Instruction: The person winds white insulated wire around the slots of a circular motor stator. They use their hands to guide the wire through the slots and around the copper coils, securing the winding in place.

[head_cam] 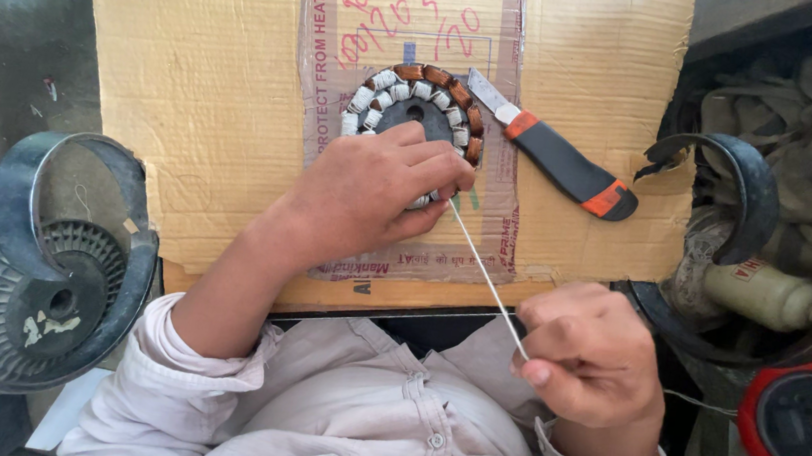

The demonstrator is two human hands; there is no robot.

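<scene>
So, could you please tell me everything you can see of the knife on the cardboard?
The knife lies flat on the cardboard sheet, pointing diagonally up-left. It has a short bare-metal blade, an orange collar, a black handle and an orange band near the butt. Its blade tip sits close beside the round wound stator. Neither hand touches it.

A flattened cardboard sheet [210,87] serves as the work surface, and on it lie the stator [416,108] (coils ringed round) and a knife [559,159].
</scene>
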